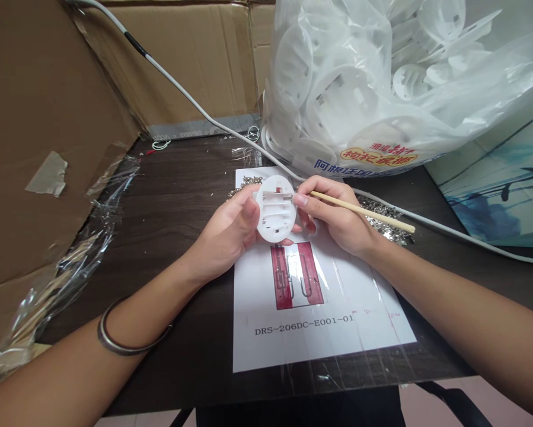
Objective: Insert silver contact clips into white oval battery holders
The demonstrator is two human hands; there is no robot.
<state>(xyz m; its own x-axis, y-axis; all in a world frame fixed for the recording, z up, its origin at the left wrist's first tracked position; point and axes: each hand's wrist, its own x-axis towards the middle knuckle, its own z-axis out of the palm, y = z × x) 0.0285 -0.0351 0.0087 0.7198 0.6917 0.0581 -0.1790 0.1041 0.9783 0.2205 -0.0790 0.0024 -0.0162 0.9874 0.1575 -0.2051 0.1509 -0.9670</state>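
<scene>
My left hand (230, 228) is closed round the edge of a white round plastic part (275, 216), its thumb near the left rim. The inner side, with ribs and slots, faces me, tilted up. My right hand (332, 210) holds a thin wooden stick (368, 212) between thumb and fingers, its free end pointing right. At the right thumb and fingertip, a small metal piece (287, 198) shows against the part's upper right. Whether the fingertips grip that piece or it sits in the part, I cannot tell. Below lies a printed sheet (288, 350) with a red and white drawing.
A clear bag (350, 107) full of white plastic parts bulges at the back right. Small metal pieces lie in piles, one at right (386, 222), another at left (251, 181). A white cable (195, 98) crosses the table. Wooden sticks in plastic (48, 302) lie left, beside cardboard (35, 118).
</scene>
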